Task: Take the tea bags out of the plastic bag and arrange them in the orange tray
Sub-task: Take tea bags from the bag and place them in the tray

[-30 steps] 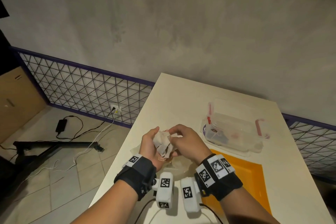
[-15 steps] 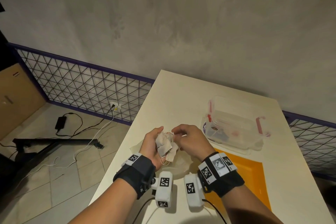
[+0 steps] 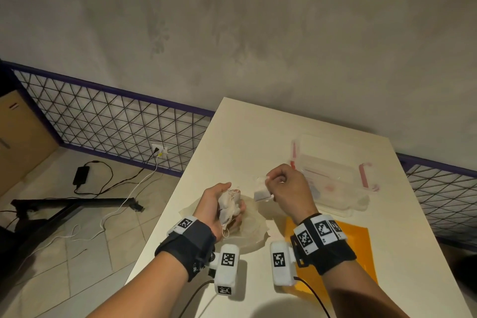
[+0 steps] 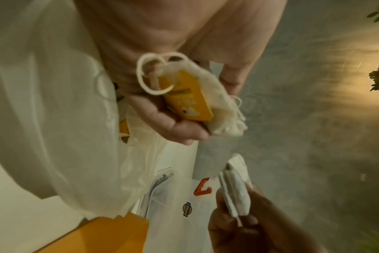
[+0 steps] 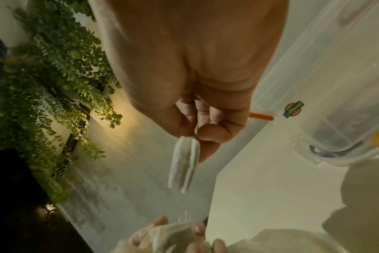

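Pinching one tea bag (image 3: 261, 191) by its top edge, the right hand (image 3: 289, 190) is letting it hang free below the grip. Left hand (image 3: 219, 205) is clutching the remaining bunch (image 3: 229, 204); lowering that single bag flat into the orange tray (image 3: 346, 237) looks best.

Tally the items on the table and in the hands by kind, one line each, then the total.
Single tea bag, pinched in the right hand: 1
Clump of tea bags, gripped in the left hand, number unclear: 1
Plastic bag: 1
Orange tray: 1
Clear lidded container: 1
Total: 5
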Demonstrator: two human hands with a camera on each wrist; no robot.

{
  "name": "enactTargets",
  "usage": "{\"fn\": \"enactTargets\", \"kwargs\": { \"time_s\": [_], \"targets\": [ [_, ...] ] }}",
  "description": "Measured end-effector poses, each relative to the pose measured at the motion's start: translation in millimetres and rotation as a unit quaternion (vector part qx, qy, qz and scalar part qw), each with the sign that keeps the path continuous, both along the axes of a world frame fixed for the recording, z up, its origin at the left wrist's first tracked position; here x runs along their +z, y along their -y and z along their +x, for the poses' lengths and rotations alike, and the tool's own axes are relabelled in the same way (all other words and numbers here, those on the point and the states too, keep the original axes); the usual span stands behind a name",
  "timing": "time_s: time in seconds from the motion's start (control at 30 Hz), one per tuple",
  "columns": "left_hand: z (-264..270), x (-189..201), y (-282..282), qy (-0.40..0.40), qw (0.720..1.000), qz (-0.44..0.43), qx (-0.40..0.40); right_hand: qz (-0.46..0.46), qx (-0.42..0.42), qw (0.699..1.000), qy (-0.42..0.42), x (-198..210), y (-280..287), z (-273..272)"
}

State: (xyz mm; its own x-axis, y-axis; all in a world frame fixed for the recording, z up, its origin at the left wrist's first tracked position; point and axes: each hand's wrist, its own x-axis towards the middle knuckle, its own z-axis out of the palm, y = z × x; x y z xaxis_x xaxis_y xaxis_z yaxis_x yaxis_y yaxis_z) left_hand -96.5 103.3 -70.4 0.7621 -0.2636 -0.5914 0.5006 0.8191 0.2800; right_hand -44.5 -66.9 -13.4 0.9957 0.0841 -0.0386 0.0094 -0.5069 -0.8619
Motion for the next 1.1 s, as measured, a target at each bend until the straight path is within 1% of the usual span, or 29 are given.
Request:
{"fn": "enactTargets", "kwargs": {
  "time_s": [0.13,0.23,0.27,0.4,0.5,0.63,0.73,0.93,1.1],
  "targets": [
    [2.2,-1.7,-2.0,-0.017,0.999,-0.004,-0.036,-0.010,-0.014,1.000,0.000,-0.8,22.3,-3.3],
    [5.6,-1.1,-4.5,-0.027,0.999,-0.007,-0.042,-0.007,-0.018,1.000,-0.008,0.6,45.7,-6.7],
    [6.6,1.1,-4.8,-0.028,0.998,-0.017,-0.044,-0.019,-0.019,1.000,-0.007,0.2,55.0,-7.7],
    [6.5,23.1,2.1,-0.007,0.996,-0.050,-0.067,-0.127,-0.012,0.992,-0.016,-6.2,92.7,-7.6],
    [1.1,35.9,24.1,0.020,0.993,-0.040,-0.109,-0.203,0.000,0.979,-0.014,-11.4,111.4,-7.6],
    [-9.8,26.2,61.3,0.006,0.987,0.009,-0.160,-0.268,0.025,0.963,-0.028,-18.4,123.9,-12.9],
    [-15.0,17.1,81.0,0.002,0.981,0.012,-0.192,-0.311,0.038,0.949,-0.031,-24.8,129.5,-16.0],
    [-23.6,2.3,111.3,0.003,0.963,0.017,-0.268,-0.337,0.089,0.936,-0.054,-27.9,133.9,-13.2],
    [-27.5,-10.6,114.5,-0.016,0.967,0.026,-0.254,-0.317,0.114,0.940,-0.053,-29.3,132.0,-9.4]
  ]
}}
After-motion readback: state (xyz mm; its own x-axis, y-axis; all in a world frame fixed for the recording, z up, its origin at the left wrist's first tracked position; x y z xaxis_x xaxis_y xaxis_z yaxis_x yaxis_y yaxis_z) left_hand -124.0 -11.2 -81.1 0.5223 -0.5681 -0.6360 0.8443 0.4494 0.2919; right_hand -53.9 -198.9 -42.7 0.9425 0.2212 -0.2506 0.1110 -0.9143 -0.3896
